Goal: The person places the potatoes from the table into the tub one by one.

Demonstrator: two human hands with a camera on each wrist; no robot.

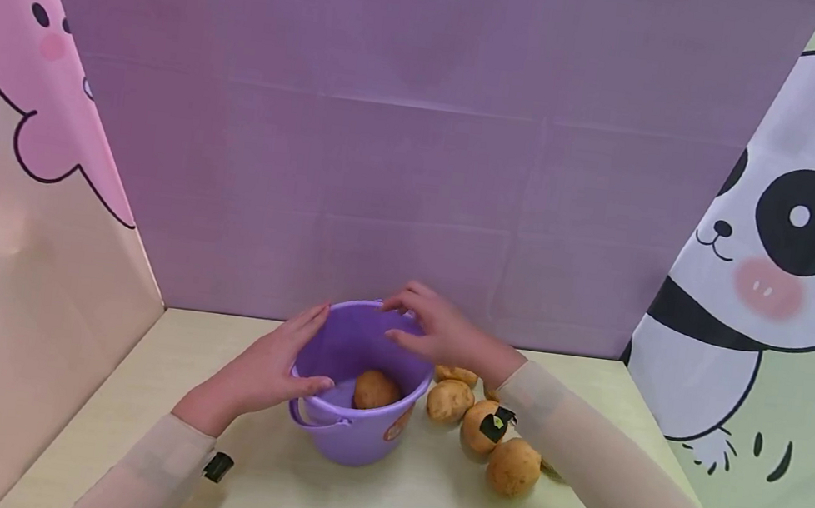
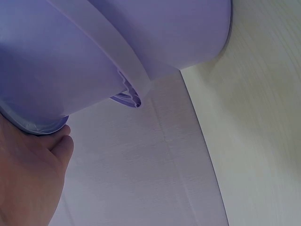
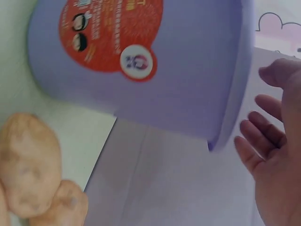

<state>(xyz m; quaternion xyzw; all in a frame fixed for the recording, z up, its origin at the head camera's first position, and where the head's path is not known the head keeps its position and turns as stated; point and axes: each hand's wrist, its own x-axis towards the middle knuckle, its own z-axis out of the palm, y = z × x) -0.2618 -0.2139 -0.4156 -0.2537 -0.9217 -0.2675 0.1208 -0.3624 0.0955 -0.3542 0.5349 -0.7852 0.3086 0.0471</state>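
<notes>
table (image 1: 259, 493): pale, beneath the bucket (image 1: 355, 446).
bucket: purple, standing on the table.
left hand (image 1: 260, 373): spread, fingers straight, touching the bucket's left rim, thumb over the edge.
right hand (image 1: 438, 330): fingers loosely parted, holding nothing, above the bucket's far right rim.
loose potatoes (image 1: 450, 401): right of the bucket.
single potato (image 1: 377, 390): on the bucket's floor.

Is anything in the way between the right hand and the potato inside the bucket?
Nothing visible: the bucket is uncovered, and the right hand is above its opening. The potato lies inside in plain view.
</notes>
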